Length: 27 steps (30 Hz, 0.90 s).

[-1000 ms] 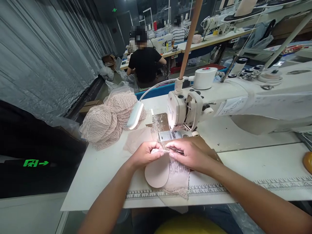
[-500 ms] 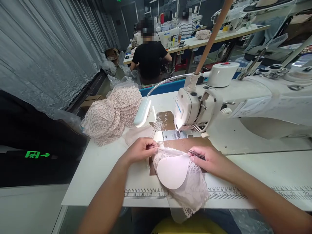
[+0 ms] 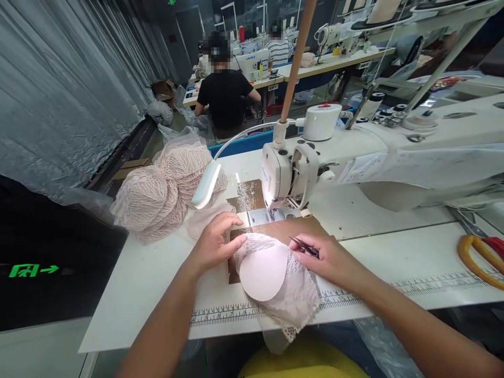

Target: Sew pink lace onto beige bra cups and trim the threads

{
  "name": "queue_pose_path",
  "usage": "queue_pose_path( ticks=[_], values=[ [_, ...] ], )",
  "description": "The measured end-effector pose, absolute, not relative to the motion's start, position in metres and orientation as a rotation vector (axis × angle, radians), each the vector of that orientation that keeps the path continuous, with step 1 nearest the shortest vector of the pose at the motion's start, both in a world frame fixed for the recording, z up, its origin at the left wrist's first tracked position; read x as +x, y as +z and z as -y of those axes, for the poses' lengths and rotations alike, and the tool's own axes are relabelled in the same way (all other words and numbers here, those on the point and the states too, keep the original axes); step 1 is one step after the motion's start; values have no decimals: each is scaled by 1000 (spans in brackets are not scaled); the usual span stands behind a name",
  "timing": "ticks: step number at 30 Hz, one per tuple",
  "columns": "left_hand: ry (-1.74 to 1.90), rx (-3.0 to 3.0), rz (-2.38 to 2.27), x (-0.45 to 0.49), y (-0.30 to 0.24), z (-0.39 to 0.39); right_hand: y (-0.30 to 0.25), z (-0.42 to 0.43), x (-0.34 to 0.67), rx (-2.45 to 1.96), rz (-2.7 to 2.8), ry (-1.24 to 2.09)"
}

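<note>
A pale pink bra cup (image 3: 263, 272) wrapped in lace fabric (image 3: 297, 299) lies on the white table in front of the sewing machine (image 3: 289, 173). My left hand (image 3: 216, 240) rests on the cup's left edge with its fingers curled and pressing on the lace. On the cup's right edge sits my right hand (image 3: 328, 257), closed around small dark thread snips (image 3: 305, 245) whose tips point left toward the needle area. The lace hangs over the table's front edge.
A heap of lace cups (image 3: 163, 189) sits at the table's left back, beside a gooseneck lamp (image 3: 205, 185). Orange-handled scissors (image 3: 478, 253) lie at the right. A printed ruler (image 3: 354, 296) runs along the table front. Other people work at machines behind.
The cup and lace have been drawn from under the needle toward the table front and opened out. My hands have spread apart, one to each side of it.
</note>
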<state>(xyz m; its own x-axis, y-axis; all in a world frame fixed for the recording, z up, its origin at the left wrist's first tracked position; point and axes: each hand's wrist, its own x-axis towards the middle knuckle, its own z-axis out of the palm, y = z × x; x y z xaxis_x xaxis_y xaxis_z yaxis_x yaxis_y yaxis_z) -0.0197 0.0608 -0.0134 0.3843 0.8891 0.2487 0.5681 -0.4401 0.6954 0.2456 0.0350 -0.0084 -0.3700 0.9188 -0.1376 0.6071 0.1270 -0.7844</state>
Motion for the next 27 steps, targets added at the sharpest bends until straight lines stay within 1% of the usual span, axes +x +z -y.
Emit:
queue_pose_path(
  ticks=[3,5,7,12,14,16,18,20,24,27],
  values=[
    [829,2188,-1101,-9,-10,-56,-9,-32,243,-1435,2014,1122],
    [779,2209,-1107,-9,-8,-54,-13,-33,247,-1454,2023,1098],
    [741,2217,-1223,-17,-5,-53,-20,-36,257,-1518,2074,1025],
    [633,2124,-1680,-51,0,-65,-31,-44,278,-1673,2135,715],
    [577,2100,-1787,-59,0,-76,-29,-43,271,-1558,2169,683],
    [522,2070,-1845,-61,-3,-89,-27,-40,253,-1318,2282,687],
    [481,2029,-1860,-58,-8,-101,-26,-36,232,-1085,2443,696],
    [457,1974,-1844,-56,-14,-109,-27,-34,219,-987,2609,690],
    [431,1850,-1727,-57,-25,-108,-29,-35,228,-1136,2730,658],
    [462,1767,-1568,-59,-31,-100,-26,-36,252,-1203,2696,733]
  ],
)
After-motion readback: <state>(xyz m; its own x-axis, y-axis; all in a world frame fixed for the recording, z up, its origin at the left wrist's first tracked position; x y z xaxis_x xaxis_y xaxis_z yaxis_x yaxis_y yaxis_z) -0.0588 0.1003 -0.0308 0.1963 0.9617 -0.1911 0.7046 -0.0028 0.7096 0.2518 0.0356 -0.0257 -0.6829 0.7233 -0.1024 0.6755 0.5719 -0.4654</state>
